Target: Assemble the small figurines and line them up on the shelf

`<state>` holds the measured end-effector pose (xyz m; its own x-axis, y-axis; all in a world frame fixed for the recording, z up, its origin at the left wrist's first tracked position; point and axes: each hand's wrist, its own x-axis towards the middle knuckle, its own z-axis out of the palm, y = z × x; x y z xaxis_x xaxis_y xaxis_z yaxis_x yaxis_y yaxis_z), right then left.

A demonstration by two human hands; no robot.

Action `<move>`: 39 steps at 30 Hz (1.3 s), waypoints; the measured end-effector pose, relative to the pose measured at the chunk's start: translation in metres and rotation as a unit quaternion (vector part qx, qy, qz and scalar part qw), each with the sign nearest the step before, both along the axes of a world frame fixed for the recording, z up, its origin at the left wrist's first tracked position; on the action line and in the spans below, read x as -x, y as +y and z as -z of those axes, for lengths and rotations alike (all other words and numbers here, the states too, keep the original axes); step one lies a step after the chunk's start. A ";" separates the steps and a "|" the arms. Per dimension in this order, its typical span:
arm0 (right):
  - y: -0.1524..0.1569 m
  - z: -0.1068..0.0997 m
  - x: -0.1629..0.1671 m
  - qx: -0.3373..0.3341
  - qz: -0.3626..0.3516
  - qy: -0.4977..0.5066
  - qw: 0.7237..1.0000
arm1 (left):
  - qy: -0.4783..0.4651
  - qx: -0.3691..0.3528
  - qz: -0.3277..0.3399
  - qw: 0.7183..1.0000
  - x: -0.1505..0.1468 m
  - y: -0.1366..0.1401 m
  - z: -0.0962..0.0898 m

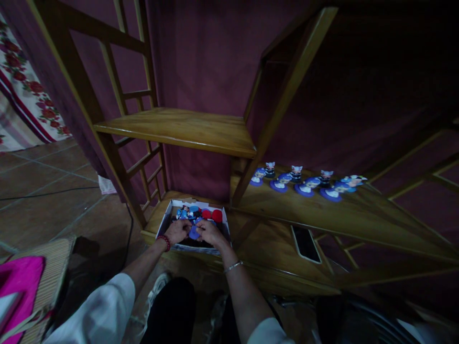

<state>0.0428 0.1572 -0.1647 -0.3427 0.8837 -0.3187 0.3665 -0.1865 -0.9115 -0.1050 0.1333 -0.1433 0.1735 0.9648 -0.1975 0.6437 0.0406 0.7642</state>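
Both of my hands reach into a shallow white cardboard box (225,224) on the low wooden shelf. My left hand (178,231), with a red bead bracelet at the wrist, has its fingers closed at the left side of a purple disc-like piece (194,232). From the right, my right hand (211,232) pinches the same purple piece; a silver bangle circles that wrist. Several small figurines (183,212) in blue, black and white lie in the box behind my hands, beside round red pieces (216,216). Whether a figure is joined to the purple piece cannot be made out.
Several figurines on purple bases (305,187) stand on the raised shelf (344,212) to the right. A dark-screened phone (306,243) lies on the lower shelf. Above the box juts a wooden shelf board (179,126). A mat-topped seat with pink cloth (25,282) is at lower left.
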 end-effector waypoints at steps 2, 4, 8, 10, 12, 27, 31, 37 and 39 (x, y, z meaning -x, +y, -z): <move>0.000 0.000 0.000 0.007 0.005 0.016 1.000 | -0.027 0.012 -0.008 1.000 -0.001 0.000 -0.002; 0.000 0.000 0.000 0.013 0.010 0.036 0.999 | -0.057 0.030 -0.028 0.997 -0.002 0.000 -0.004; 0.000 0.001 -0.002 0.018 0.027 0.076 0.997 | -0.121 0.061 -0.068 0.989 -0.005 0.002 -0.006; -0.001 -0.001 -0.002 0.022 0.033 0.098 0.994 | -0.154 0.071 -0.080 0.982 -0.005 0.003 -0.008; -0.002 -0.004 -0.002 0.024 0.038 0.118 0.992 | -0.189 0.087 -0.100 0.973 -0.007 0.003 -0.010; -0.001 -0.011 0.015 -0.041 0.026 0.064 0.997 | -0.287 0.143 -0.275 0.906 -0.002 -0.002 -0.018; 0.003 -0.009 0.022 -0.061 0.028 0.035 0.997 | -0.252 0.118 -0.270 0.922 0.004 -0.001 -0.015; 0.010 -0.004 0.031 -0.185 0.028 -0.094 0.978 | -0.155 0.093 -0.264 0.948 0.014 -0.001 -0.009; 0.010 -0.007 0.034 -0.215 0.031 -0.123 0.968 | -0.112 0.068 -0.254 0.958 0.019 -0.002 -0.010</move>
